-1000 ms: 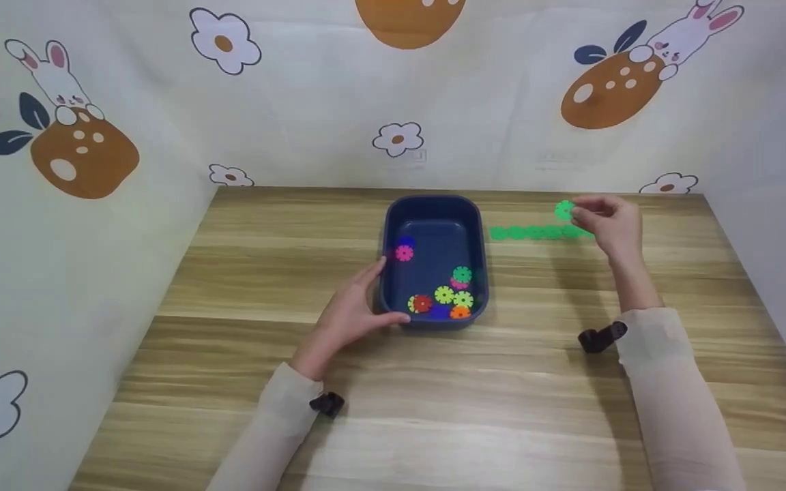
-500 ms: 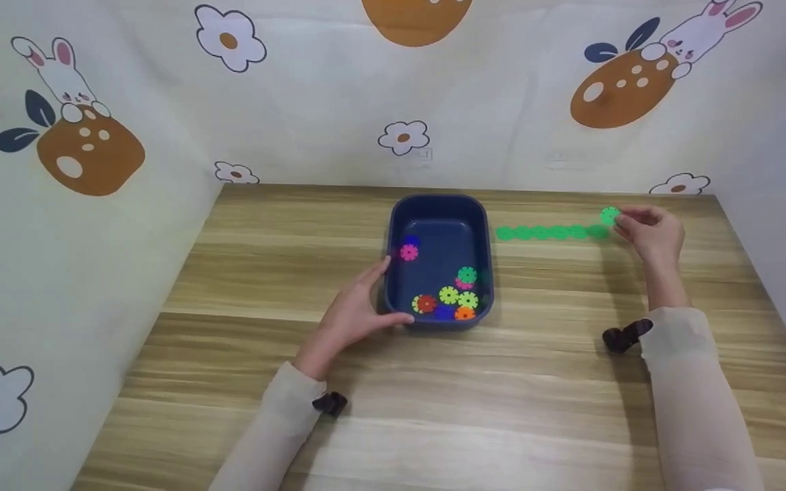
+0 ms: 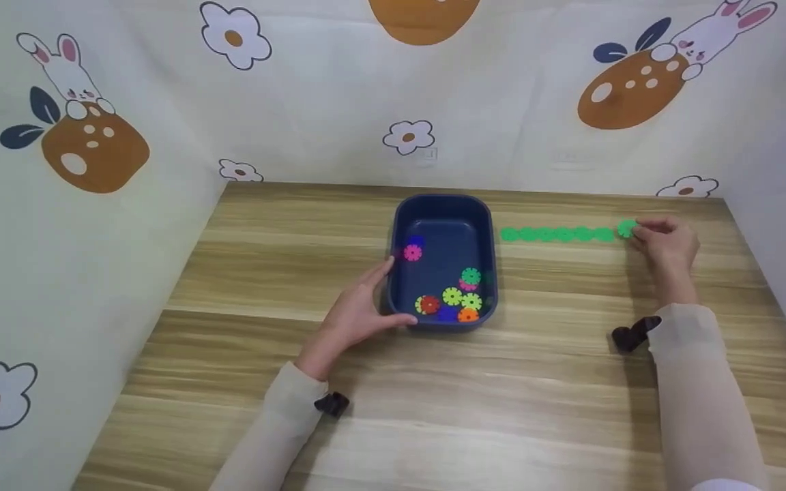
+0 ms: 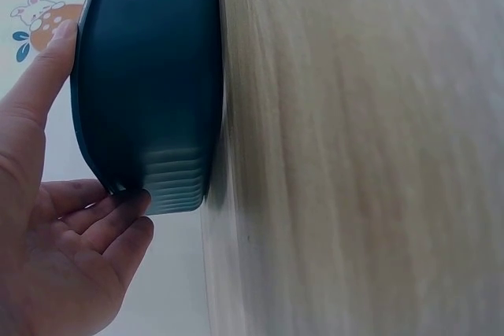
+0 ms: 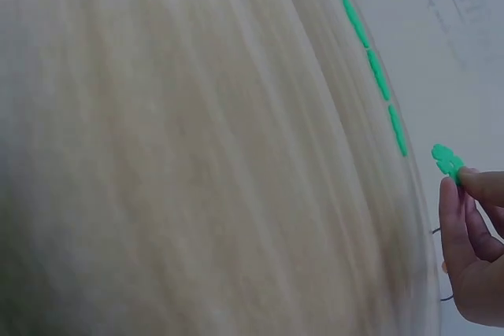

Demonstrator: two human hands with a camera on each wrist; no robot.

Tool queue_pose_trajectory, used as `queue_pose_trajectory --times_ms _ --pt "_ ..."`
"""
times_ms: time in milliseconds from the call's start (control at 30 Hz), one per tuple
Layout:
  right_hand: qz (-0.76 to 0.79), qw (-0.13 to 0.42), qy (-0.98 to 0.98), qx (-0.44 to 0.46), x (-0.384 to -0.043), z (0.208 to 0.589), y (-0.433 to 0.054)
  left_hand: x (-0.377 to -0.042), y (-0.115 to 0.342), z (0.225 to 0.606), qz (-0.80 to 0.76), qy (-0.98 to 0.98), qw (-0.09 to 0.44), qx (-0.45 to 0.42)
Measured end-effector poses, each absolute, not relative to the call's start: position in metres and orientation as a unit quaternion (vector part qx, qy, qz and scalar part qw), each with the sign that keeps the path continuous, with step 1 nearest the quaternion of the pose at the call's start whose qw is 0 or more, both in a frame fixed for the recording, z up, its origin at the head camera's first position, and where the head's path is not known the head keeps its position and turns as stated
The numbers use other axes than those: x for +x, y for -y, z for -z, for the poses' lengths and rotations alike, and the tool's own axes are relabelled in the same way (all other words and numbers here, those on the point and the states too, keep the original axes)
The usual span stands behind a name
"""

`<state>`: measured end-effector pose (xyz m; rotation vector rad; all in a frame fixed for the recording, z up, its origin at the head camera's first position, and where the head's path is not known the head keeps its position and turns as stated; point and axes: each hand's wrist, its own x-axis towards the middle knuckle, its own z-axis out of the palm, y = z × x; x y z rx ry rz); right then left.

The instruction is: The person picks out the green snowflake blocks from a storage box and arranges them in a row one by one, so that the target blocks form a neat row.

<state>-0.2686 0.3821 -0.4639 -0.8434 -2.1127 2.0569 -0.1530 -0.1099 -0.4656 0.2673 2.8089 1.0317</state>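
Observation:
My right hand (image 3: 671, 244) pinches a green notched plastic disc (image 3: 626, 228) between thumb and fingertips. In the right wrist view this disc (image 5: 446, 160) is tilted and lifted off the table. It is at the right end of a row of several green discs (image 3: 557, 234) on the table. My left hand (image 3: 352, 312) grips the near left corner of a dark blue plastic tub (image 3: 393, 286), thumb on the front rim, fingers along the left side. The left wrist view shows the fingers curled against the tub's wall (image 4: 150, 68).
Inside the tub lie several loose notched discs, among them a pink disc (image 3: 413, 253), a red disc (image 3: 429, 304) and an orange disc (image 3: 468, 315). A printed cloth (image 3: 311, 102) hangs behind the wooden table (image 3: 488, 409).
The right hand has moved right along the green row and come down with its disc to the row's right end. The left hand has stayed on the tub.

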Motion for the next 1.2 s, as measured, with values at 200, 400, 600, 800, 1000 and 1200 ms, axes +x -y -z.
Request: queue_pose_trajectory --times_ms 200,400,600,800,1000,1200 --pt "-0.534 0.012 0.798 -0.278 -0.269 0.472 -0.39 -0.151 0.108 0.466 -0.34 -0.933 0.077 0.092" --pt "-0.397 0.017 0.883 -0.252 -0.27 0.47 -0.382 -0.151 0.109 0.466 -0.343 -0.932 0.07 0.093" --pt "-0.382 0.019 0.891 -0.244 -0.275 0.472 -0.372 -0.15 0.113 0.464 -0.341 -0.934 0.07 0.079" --pt "-0.434 0.017 0.862 -0.262 -0.276 0.469 -0.377 -0.152 0.113 0.463 -0.346 -0.932 0.067 0.085" --pt "-0.656 0.033 0.691 -0.302 -0.269 0.467 -0.38 -0.153 0.112 0.463 -0.341 -0.933 0.075 0.088" --pt "-0.734 0.053 0.611 -0.29 -0.265 0.456 -0.366 -0.153 0.111 0.464 -0.339 -0.934 0.074 0.09"
